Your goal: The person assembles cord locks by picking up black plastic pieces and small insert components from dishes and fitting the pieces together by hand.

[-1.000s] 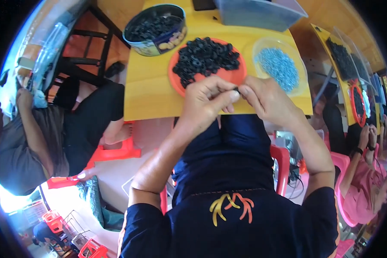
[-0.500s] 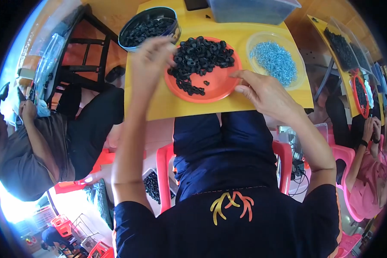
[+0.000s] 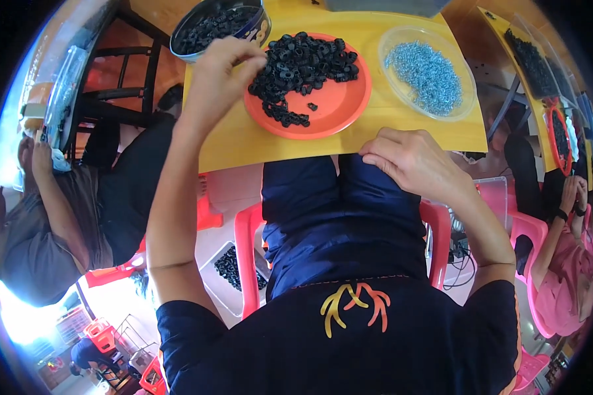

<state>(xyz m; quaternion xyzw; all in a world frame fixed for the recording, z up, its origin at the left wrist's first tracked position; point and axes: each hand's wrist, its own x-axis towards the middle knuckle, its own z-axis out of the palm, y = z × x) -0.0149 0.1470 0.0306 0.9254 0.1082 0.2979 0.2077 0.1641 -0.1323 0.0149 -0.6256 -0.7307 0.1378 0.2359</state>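
On the yellow table (image 3: 244, 141) our left hand (image 3: 221, 76) hovers between the tin (image 3: 197, 29) and the orange plate (image 3: 339, 108), fingers pinched close at the edge of the black rings (image 3: 303, 62); whether a ring is in the pinch we cannot tell; our right hand (image 3: 412, 158) rests at the table's near edge, fingers curled in, what it grips, if anything, hidden from us.

Step, as we judge it: picking a black ring from the plate pile with the left hand; next move likely calls for a clean single-piece pinch and bringing it toward the right hand, without dragging loose rings off the plate rim.

Containers: orange plate holds a heap of black rings, piled toward its far-left side, a few strays on the bare near part; dark round tin just left of the plate, also full of black pieces; clear dish (image 3: 464, 99) right of the plate holds small pale-blue screws (image 3: 425, 72); grey bin (image 3: 382, 5) at the far edge, contents not visible; another box of black parts (image 3: 234, 266) sits on the floor below.
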